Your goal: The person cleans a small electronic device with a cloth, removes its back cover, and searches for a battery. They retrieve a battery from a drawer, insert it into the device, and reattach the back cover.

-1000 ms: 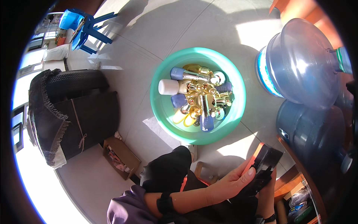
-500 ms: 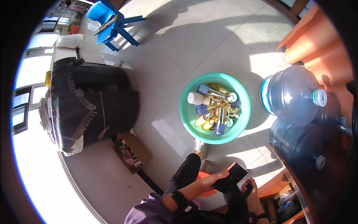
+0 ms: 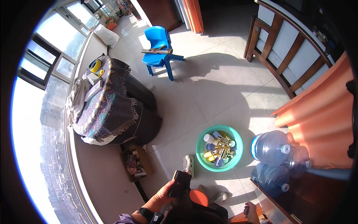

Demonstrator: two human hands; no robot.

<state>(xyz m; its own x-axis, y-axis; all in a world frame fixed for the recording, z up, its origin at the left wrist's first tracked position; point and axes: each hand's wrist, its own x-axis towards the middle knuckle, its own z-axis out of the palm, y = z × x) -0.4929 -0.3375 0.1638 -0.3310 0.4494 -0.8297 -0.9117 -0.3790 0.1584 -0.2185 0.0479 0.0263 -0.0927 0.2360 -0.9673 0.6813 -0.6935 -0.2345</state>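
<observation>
My left hand (image 3: 164, 193) is closed around a black rectangular phone-like device (image 3: 180, 184), held low in front of me. Lower right, my right hand (image 3: 250, 210) is curled, with a small dark thing at its fingers that is too small to name. Beyond both hands stands a mint-green basin (image 3: 239, 156) on the floor, apart from them. It holds a jumble of cosmetic-type bottles (image 3: 220, 147) with gold, white, blue and yellow parts. An orange-red round seat or stool (image 3: 198, 198) shows beside the device, partly hidden.
Several large clear water jugs (image 3: 270, 148) lie at the right beside an orange curtain (image 3: 324, 119). A cloth-covered dark barrel-like stand (image 3: 108, 100) is on the left, with a cardboard box (image 3: 138, 162) below it. Farther off stands a blue chair (image 3: 157, 44) with objects on its seat.
The view has tilted up, bringing the windows, bed frame and chair further in. My left hand with the black device has shifted left, and my right hand has moved lower, away from it.
</observation>
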